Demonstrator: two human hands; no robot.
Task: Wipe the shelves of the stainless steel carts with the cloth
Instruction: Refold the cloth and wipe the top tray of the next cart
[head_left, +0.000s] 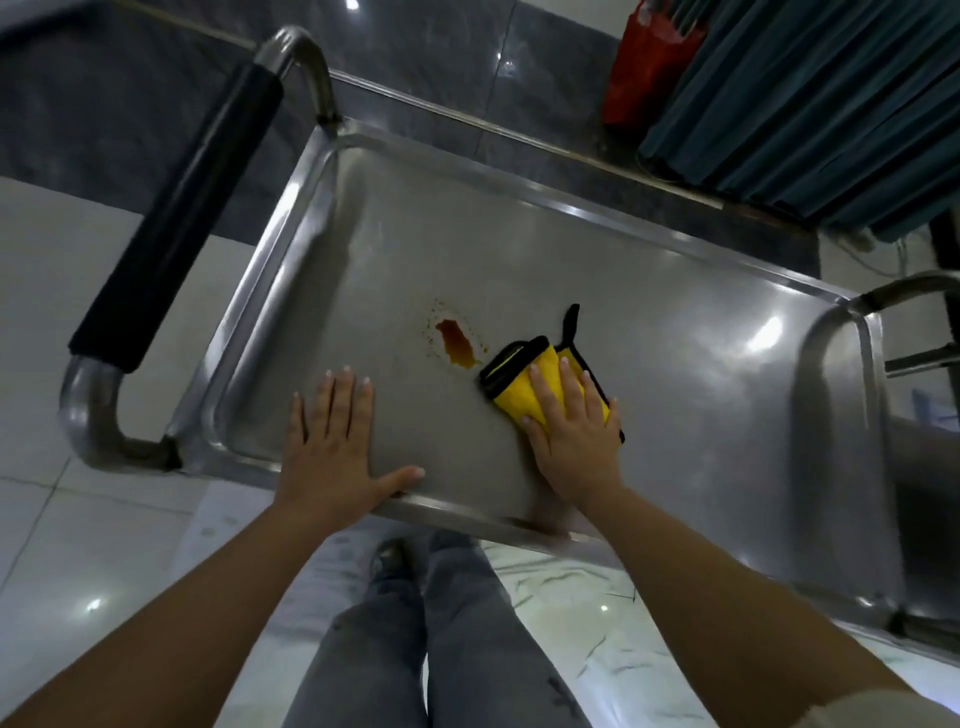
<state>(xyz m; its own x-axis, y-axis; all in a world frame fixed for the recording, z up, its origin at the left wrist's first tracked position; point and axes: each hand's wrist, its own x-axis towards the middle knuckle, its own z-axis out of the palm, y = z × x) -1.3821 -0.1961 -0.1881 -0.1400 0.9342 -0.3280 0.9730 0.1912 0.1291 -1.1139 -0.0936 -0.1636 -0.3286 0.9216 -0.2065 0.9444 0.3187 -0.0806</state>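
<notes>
Right hand (569, 431): fingers straight and slightly spread, palm down, pressing flat on a folded yellow cloth (524, 387) with black edging. Cloth lies on the top shelf (649, 364) of the stainless steel cart, near shelf centre, a little toward the near rim. A black loop of the cloth sticks out at 12 o'clock from the fingertips.

Left hand (332, 441): open, fingers straight and close together, thumb splayed toward 3 o'clock along the near rim. Palm rests flat on bare steel; holds nothing. It sits at 9 o'clock from the right hand, well apart.

Brown-orange stain (456, 343) on the shelf, just beside the cloth at about 10 o'clock from it, ringed by small specks. Cloth not touching it, as far as can be told.

Edges: raised rim runs all round the shelf. Open steel stretches from the cloth toward 1 to 4 o'clock, and toward 11 o'clock past the stain.

Black-padded handle (176, 202) on a steel tube stands beyond the shelf's 9 o'clock end. A second steel rail (914, 286) curves at the 3 o'clock end.

Beyond the far rim, at 1 o'clock: red bag (649, 67) and teal pleated fabric (821, 104). Below: pale tiled floor (78, 545), jeans-clad legs.
</notes>
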